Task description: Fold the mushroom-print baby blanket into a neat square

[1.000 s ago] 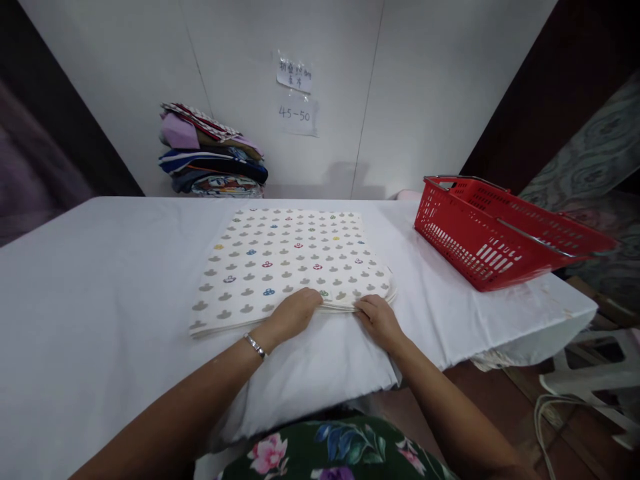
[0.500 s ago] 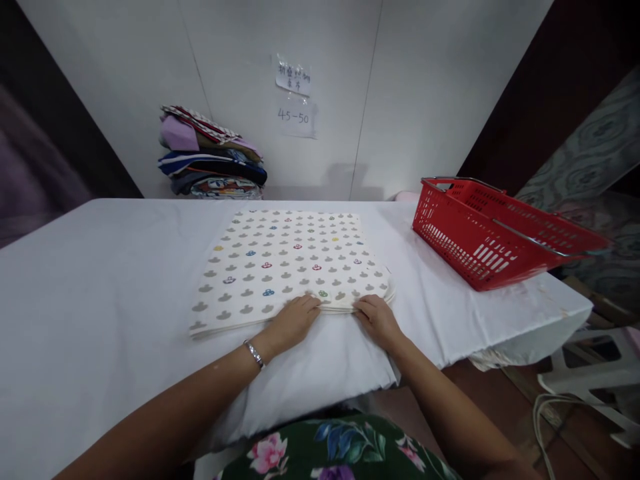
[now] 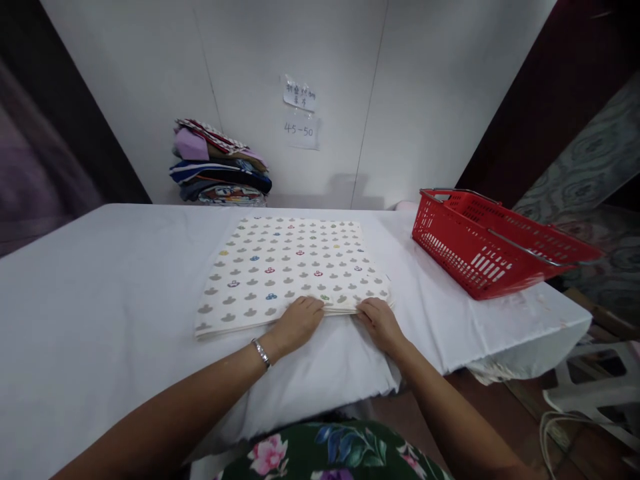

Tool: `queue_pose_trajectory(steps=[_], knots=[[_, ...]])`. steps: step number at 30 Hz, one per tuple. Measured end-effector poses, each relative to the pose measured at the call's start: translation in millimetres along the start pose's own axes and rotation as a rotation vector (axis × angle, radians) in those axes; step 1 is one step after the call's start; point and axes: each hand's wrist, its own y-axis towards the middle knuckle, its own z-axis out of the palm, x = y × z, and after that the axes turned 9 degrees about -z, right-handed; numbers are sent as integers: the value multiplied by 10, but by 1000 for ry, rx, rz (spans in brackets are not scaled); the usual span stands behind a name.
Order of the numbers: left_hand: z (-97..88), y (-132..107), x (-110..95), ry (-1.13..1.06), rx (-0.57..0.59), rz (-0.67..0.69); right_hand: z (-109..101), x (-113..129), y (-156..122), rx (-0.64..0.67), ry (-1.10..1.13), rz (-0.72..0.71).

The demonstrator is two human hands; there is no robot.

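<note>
A folded cream cloth with grey and coloured motifs lies flat in several layers on the white-covered table. Its near edge is pinched by my left hand, thumb hidden beneath and fingers on top. Close to the right corner of that same edge, my right hand grips the layers with curled fingers. A silver bracelet circles my left wrist. The far part of the cloth rests on the table.
At the right stands a red plastic basket with metal handles. A stack of folded fabrics sits at the back left against the wall. Paper notes hang on the wall. A white stool is on the floor at the right.
The view has tilted slightly upward, so everything sits a little lower in the picture. Both hands keep the same places on the cloth's near edge.
</note>
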Motion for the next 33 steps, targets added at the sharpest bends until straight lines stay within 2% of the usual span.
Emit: queue_pose_trajectory(steps=[5, 8, 12, 16, 22, 27, 33], knots=[[-60, -93, -30, -29, -16, 16, -32, 27, 27, 71, -49, -88], [-21, -148, -42, -47, -9, -14, -31, 28, 16, 57, -49, -75], [48, -163, -68, -65, 58, -56, -28, 18, -27, 78, -49, -106], [61, -111, -113, -107, 124, -167, -10, 5, -60, 118, -77, -100], [-87, 0, -155, -80, 229, -170, 16, -2, -72, 207, -97, -94], [-202, 18, -155, -76, 168, -165, -31, 4, -68, 204, -88, -99], [15, -85, -159, -128, 179, -168, 23, 5, -86, 216, -49, -110]])
